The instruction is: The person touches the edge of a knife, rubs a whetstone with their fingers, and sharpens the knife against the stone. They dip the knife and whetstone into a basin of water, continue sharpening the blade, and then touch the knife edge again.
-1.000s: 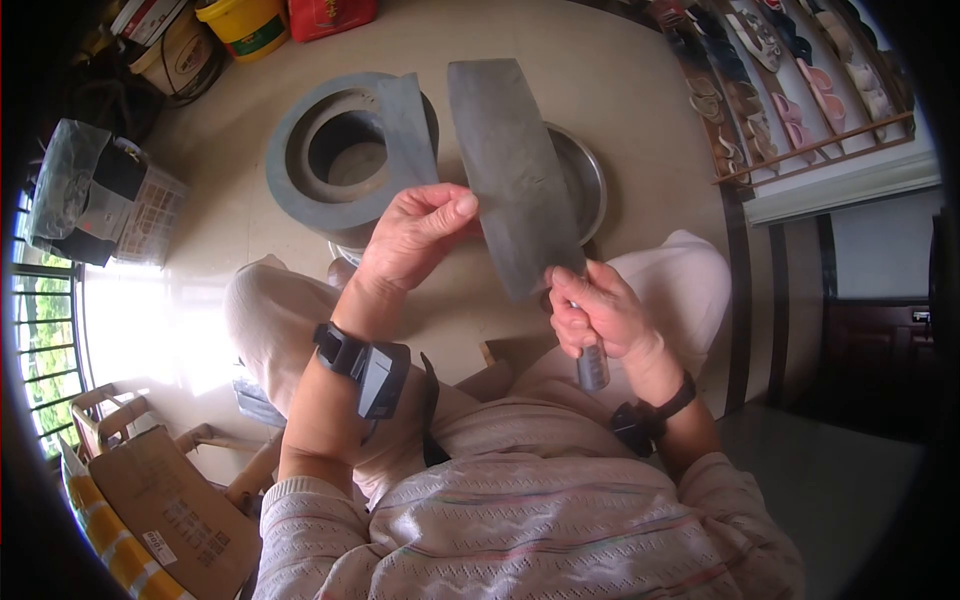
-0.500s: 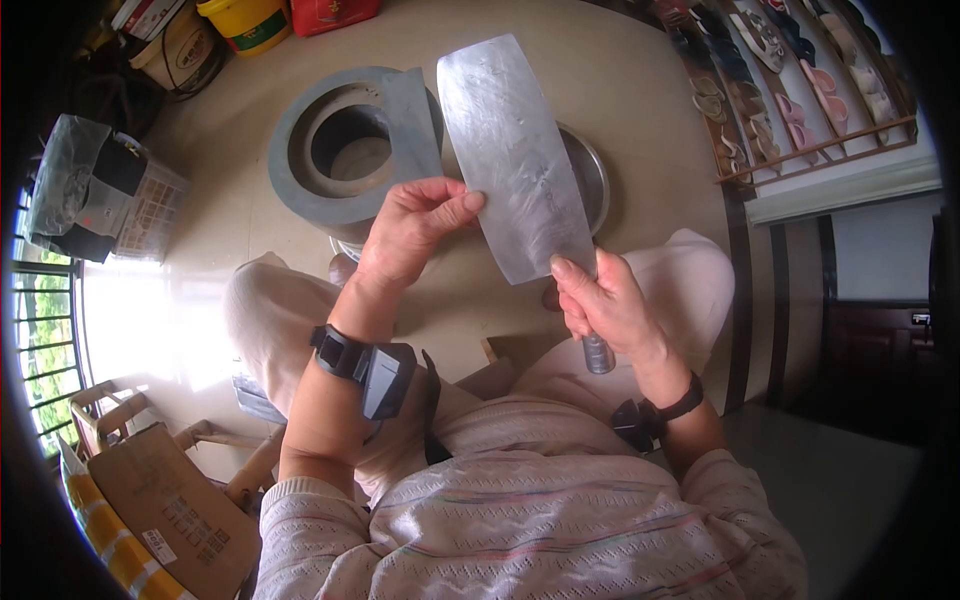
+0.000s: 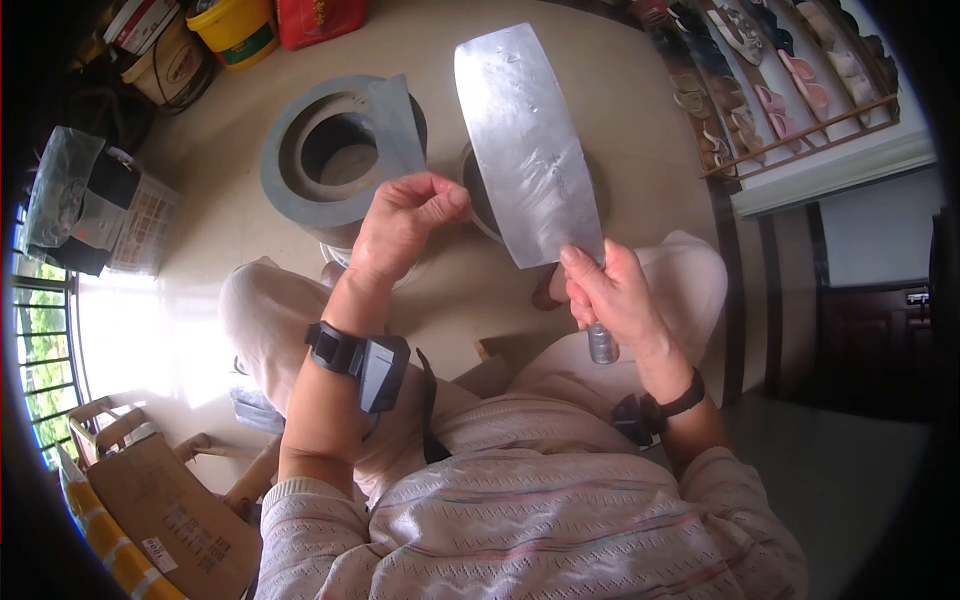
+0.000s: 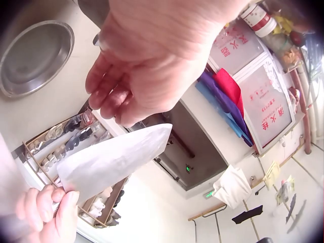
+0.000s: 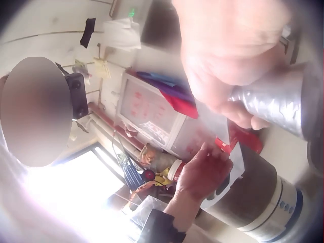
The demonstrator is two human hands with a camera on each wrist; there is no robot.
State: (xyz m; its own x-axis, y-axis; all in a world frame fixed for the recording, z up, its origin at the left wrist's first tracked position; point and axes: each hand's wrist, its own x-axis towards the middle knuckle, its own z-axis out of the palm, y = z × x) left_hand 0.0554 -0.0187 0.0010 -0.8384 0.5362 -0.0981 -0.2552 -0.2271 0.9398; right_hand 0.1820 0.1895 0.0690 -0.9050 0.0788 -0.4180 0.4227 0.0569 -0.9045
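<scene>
My right hand (image 3: 615, 295) grips a cleaver (image 3: 530, 150) by its silvery ribbed handle (image 3: 602, 344), thumb near the base of the blade. The broad blade points up and away, its bright scratched face toward the head camera. My left hand (image 3: 412, 222) hovers just left of the blade edge with nothing in it. Its fingers are curled in the left wrist view, with the thumb close against the forefinger. Beyond the left hand stands a thick-rimmed grey round vessel (image 3: 285, 185), with a flat grey slab (image 3: 398, 125) across its right side.
A round metal basin (image 4: 38, 58) sits on the floor, partly behind the blade in the head view. A shoe rack (image 3: 790, 90) stands at the far right. Buckets (image 3: 232, 30) and a red bag (image 3: 320, 18) are at the back left. A cardboard box (image 3: 165, 510) lies lower left.
The cleaver blade has turned from its dark face to a bright, lit one and moved slightly up and right. The left fingertips, at the blade edge before, are now apart from it.
</scene>
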